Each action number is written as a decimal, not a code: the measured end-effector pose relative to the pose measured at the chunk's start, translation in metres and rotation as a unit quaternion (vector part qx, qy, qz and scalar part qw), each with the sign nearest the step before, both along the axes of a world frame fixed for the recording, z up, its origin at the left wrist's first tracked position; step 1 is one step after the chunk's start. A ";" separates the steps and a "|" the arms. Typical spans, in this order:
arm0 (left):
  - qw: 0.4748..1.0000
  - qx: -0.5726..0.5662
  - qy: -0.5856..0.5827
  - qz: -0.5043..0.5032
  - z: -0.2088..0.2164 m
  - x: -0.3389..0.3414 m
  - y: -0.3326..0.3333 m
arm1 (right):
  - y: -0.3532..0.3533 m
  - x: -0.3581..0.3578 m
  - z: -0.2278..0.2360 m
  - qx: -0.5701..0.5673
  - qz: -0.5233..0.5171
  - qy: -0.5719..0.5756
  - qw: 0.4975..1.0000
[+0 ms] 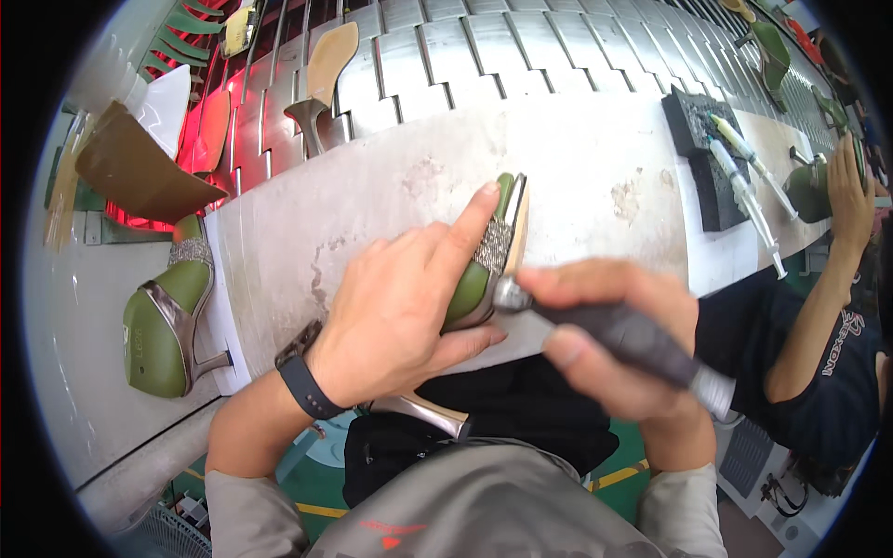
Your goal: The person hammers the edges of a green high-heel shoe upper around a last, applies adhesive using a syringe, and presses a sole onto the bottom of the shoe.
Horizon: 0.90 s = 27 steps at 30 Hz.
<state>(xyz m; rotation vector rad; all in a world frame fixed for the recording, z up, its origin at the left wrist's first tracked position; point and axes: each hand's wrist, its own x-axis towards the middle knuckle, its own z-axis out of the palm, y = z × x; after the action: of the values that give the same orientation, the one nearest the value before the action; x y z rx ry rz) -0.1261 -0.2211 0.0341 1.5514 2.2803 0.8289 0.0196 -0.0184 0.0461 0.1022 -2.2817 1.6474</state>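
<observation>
My left hand (400, 298) is wrapped round a high-heeled sandal (495, 246) on a green shoe last (465, 296). The sandal has a glittery strap, and its metallic heel (433, 414) sticks out below my left wrist. In my right hand (619, 325) is a hand tool (623, 337) with a thick dark handle and metal ends, slightly blurred. Its rounded metal end meets or nearly meets the edge of the sandal's sole; exact contact cannot be made out. My left thumb and fingers lie along the last.
Another sandal on a green last (167, 335) stands at the left. Behind the worktable (595, 186) runs a slatted metal conveyor (484, 46) carrying a tan sole piece (332, 60). Pen-like tools (744, 191) rest on a black foam block (702, 153). A co-worker's arm (842, 223) is at right.
</observation>
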 end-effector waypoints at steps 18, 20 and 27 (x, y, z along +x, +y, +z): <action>0.999 -0.034 -0.038 -0.005 0.004 -0.004 -0.005 | 0.033 -0.064 0.011 -0.184 -0.083 -0.174 0.964; 0.999 -0.035 -0.040 -0.002 0.001 -0.003 -0.008 | 0.026 -0.044 0.012 -0.107 0.000 -0.120 0.987; 1.000 -0.008 -0.023 0.012 -0.004 0.001 -0.011 | -0.020 -0.001 0.011 0.145 0.041 -0.001 0.989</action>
<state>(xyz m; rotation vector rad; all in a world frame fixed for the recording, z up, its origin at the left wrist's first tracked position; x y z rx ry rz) -0.1254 -0.2321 0.0296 1.4860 2.2710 0.8410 0.0188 -0.0384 0.0574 0.2643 -2.5355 1.3389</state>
